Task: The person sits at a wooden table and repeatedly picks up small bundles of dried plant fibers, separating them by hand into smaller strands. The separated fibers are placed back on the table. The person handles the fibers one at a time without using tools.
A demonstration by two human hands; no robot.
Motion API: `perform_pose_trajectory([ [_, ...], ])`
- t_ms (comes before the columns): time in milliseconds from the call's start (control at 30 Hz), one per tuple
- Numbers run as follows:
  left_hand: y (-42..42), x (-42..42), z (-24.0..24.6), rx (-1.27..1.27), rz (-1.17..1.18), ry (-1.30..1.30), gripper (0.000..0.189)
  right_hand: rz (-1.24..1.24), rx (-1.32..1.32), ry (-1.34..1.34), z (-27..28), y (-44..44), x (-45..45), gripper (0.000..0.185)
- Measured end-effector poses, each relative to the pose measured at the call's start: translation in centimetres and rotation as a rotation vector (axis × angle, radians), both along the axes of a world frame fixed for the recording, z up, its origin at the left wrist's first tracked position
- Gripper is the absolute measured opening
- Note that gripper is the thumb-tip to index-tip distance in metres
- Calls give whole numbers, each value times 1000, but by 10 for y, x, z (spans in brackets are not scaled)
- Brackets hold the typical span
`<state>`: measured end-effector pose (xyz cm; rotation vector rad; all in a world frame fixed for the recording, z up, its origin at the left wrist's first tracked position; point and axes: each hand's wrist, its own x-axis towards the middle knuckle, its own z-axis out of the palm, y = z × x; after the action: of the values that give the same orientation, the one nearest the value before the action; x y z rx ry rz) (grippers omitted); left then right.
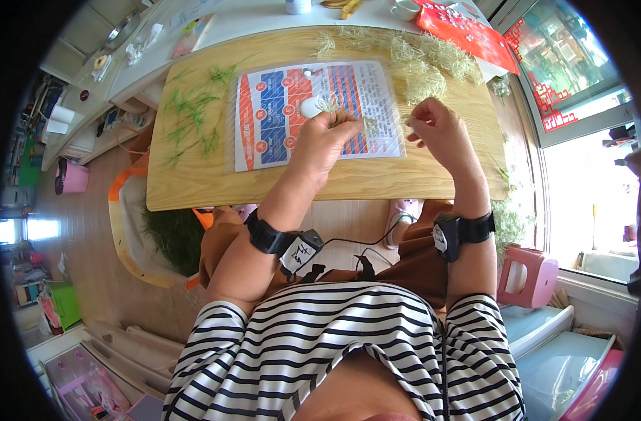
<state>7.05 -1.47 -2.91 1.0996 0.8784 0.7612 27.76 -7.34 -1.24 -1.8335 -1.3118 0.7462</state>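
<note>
My left hand (323,139) pinches a thin, pale plant sprig (328,105) above a printed sheet in a clear plastic cover (270,158). The sprig's tufted end sticks up past the fingers, and thin stalks show right of them. Off the sheet's right edge, my right hand (441,131) has its thumb and fingertips together on what looks like a small plant bit. Behind it spreads a heap of pale, thread-like plant sprigs (426,58). Loose feathery green sprigs (194,113) lie at the table's left side. A white round object (310,108) shows on the sheet beyond my left hand.
The wooden table (204,184) has rounded corners. Left of my legs stands an open bag (131,226) of dark green feathery plants (173,239). A pink plastic stool (528,276) is at the right. Behind the table, a white counter (236,21) holds a red cloth (462,34) and a cup (405,9).
</note>
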Motion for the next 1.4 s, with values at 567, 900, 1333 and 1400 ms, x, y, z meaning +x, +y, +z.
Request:
perform_pose_trajectory([
  [567,-2,-9,17,-10,-37,-115,18,134,106,735,-2,16,-65,18],
  [900,11,-46,33,104,63,-225,25,56,222,1172,3,44,-75,17],
  [1333,14,-80,38,79,245,-281,15,55,257,550,-12,70,-99,22],
  [1400,14,-82,38,81,283,-271,16,29,235,349,-15,73,-101,21],
])
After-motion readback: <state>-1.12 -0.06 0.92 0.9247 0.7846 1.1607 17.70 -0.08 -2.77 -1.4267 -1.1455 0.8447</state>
